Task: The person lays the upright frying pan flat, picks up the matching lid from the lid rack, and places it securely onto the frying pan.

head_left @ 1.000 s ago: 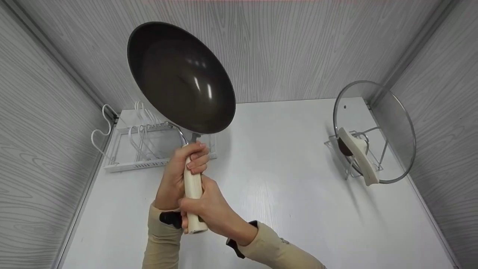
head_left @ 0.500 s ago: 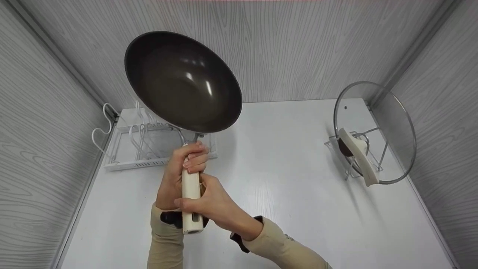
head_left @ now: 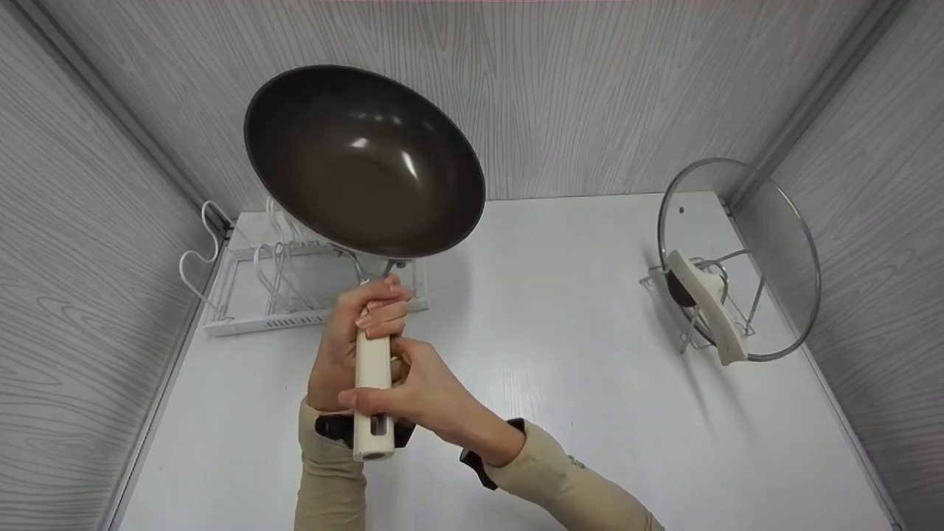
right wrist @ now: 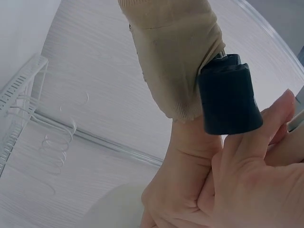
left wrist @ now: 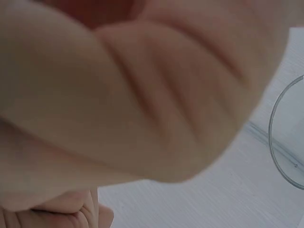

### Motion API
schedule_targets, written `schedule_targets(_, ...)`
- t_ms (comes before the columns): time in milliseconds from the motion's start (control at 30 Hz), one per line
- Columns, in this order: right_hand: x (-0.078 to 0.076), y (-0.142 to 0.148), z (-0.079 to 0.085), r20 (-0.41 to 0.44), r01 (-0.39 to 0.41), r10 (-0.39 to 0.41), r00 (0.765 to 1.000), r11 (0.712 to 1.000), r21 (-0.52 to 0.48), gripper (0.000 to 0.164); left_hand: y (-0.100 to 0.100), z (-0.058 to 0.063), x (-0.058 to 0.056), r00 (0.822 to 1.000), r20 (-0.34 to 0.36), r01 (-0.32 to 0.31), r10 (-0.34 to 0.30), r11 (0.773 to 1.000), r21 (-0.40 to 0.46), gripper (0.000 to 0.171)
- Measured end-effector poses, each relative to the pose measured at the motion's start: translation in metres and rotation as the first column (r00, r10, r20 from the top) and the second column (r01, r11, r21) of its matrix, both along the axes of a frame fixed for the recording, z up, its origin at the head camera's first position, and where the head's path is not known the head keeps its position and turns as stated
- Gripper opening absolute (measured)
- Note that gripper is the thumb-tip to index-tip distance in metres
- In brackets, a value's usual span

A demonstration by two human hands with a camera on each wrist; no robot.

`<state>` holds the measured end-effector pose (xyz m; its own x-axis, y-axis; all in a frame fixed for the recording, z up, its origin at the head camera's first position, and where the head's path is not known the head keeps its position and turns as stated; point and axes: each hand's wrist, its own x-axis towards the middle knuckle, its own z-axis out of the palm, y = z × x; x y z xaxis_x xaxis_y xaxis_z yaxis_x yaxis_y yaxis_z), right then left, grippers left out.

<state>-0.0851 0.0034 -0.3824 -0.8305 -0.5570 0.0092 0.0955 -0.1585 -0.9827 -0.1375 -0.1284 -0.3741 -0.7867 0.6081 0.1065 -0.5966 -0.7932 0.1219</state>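
A frying pan (head_left: 361,162) with a dark brown inside is held tilted in the air, its bowl pointing away from me and the cooking side showing. My left hand (head_left: 338,350) grips the upper part of its cream handle (head_left: 374,361), fingers curled over the top near the metal neck. Lower down, my right hand (head_left: 428,391) holds the same handle, thumb laid across it above the hanging slot. The left wrist view is mostly filled by the blurred left hand (left wrist: 166,109). In the right wrist view, the right hand (right wrist: 256,190) is beside the left wrist.
Behind the pan, to the left, stands a white wire dish rack (head_left: 276,321), partly hidden by it. At the right, a glass lid (head_left: 771,228) with a cream handle leans in a small wire stand (head_left: 689,339). Grey wood-grain walls (head_left: 590,96) enclose the white table (head_left: 560,332).
The pan's far rim has come down in view and its bowl has shifted slightly right. The handle's end has swung a little left. Both hands keep their hold.
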Motion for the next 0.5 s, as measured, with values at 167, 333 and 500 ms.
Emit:
schedule_targets(167,-0.004,0.006,0.000,-0.017,-0.039,0.039,0.999,0.999,0.015,0.045,-0.001,0.000,0.005,1.000,-0.009,-0.016,0.016,1.000,-0.019,0.008)
schedule_targets(333,-0.007,0.010,0.003,-0.085,-0.048,0.051,0.995,0.998,0.040,0.038,0.000,-0.001,0.007,0.999,-0.023,-0.026,0.027,0.998,0.053,0.007)
schedule_targets(500,-0.007,0.012,0.005,-0.100,-0.039,0.045,0.994,0.998,0.057,0.030,0.003,-0.001,0.005,1.000,0.005,0.004,-0.004,0.995,0.098,0.005)
